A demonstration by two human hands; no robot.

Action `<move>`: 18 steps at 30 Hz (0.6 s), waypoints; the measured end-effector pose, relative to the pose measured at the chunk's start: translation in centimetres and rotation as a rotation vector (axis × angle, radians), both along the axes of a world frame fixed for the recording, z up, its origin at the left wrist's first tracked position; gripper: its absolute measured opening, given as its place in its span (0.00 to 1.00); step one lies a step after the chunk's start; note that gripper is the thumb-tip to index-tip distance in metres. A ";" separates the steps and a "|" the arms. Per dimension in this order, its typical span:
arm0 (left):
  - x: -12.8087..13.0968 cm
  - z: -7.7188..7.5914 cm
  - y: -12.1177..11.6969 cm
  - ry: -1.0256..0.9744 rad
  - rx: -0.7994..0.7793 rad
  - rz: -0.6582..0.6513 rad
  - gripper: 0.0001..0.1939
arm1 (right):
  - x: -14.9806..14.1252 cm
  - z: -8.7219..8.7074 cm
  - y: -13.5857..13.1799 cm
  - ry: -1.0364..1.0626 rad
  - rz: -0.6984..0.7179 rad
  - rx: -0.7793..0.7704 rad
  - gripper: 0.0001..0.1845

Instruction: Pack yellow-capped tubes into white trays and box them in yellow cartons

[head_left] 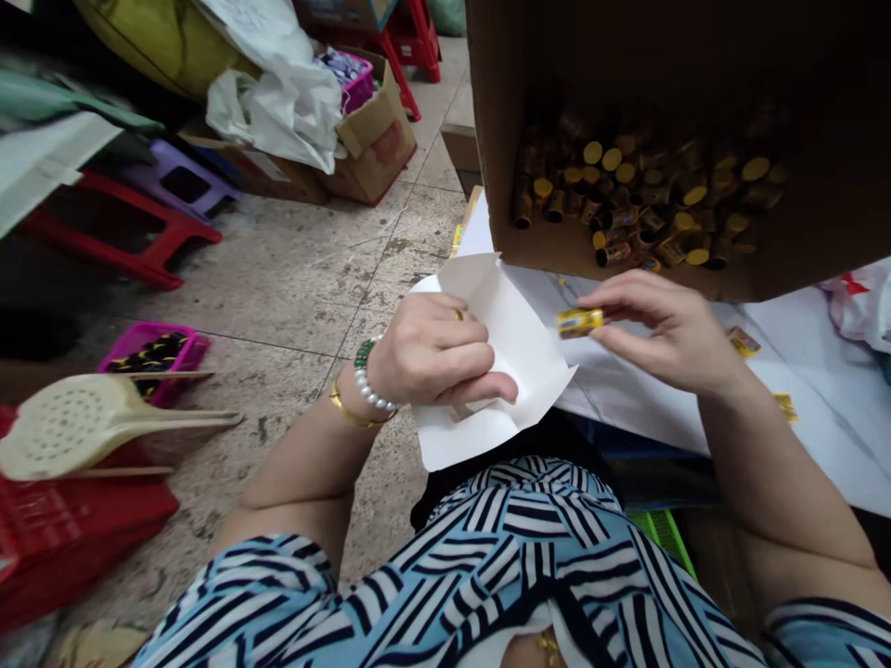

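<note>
My left hand [445,353] is closed over the near left side of a white paperboard box [525,325], its curled fingers and thumb against it. The box stands open and tilted above my lap, flaps spread; my hand hides part of its inside. Between the thumb and fingers of my right hand [661,325] is a small yellow-wrapped cylinder [580,323], slightly blurred, just right of the box's edge. Beyond it, a large cardboard box [497,167] lies open towards me, with many similar small cylinders [626,218] with yellow ends heaped inside.
Under the large box is a white marbled tabletop [626,408], with loose yellow pieces [743,341] at its right. On the floor at left are a pink basket [199,353], a pale perforated scoop [70,422] and a red container [104,520]. Stools [139,232] and cartons [376,139] stand farther back.
</note>
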State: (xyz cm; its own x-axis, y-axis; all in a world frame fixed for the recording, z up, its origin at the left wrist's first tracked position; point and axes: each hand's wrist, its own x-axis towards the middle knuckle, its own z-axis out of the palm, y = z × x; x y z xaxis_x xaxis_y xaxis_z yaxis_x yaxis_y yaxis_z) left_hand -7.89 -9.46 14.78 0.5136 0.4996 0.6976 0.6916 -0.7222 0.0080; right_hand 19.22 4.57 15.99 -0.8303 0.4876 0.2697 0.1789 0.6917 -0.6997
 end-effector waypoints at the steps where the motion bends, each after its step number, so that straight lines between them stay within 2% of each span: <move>1: 0.1 0.0 0.5 0.000 -0.005 -0.001 0.27 | -1.6 0.4 -0.5 -0.038 0.116 -0.015 0.14; 4: 0.3 -0.3 1.2 0.000 -0.029 0.010 0.27 | -5.4 0.3 -1.0 -0.231 0.342 0.029 0.08; 8: -0.2 -1.1 0.7 -0.049 -0.032 0.074 0.27 | -7.6 -0.8 0.2 -0.489 0.375 0.154 0.07; 10: -0.7 -1.5 0.1 -0.110 -0.057 0.097 0.24 | -8.0 -1.3 0.9 -0.594 0.384 0.124 0.07; 13: -1.5 -1.8 -0.5 -0.204 -0.159 0.083 0.20 | -8.1 -1.6 1.6 -0.598 0.447 0.024 0.11; 16: -2.1 -1.3 -0.5 -0.312 -0.188 0.062 0.19 | -7.4 -0.4 2.3 -0.467 0.551 -0.025 0.09; 17: -2.1 -1.0 -0.4 -0.333 -0.177 0.061 0.19 | -6.9 0.4 2.8 -0.438 0.528 -0.013 0.09; 18: -2.0 -0.6 -0.3 -0.328 -0.165 0.065 0.20 | -6.2 1.1 3.4 -0.445 0.436 0.033 0.09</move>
State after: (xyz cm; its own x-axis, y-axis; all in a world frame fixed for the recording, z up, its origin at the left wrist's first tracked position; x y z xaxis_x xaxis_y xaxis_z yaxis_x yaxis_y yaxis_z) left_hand -9.88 -9.71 14.15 0.2395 0.6436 0.7269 0.6775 -0.6470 0.3497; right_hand 13.01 7.94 17.11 -0.9874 0.0760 -0.1385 0.1447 0.7868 -0.6000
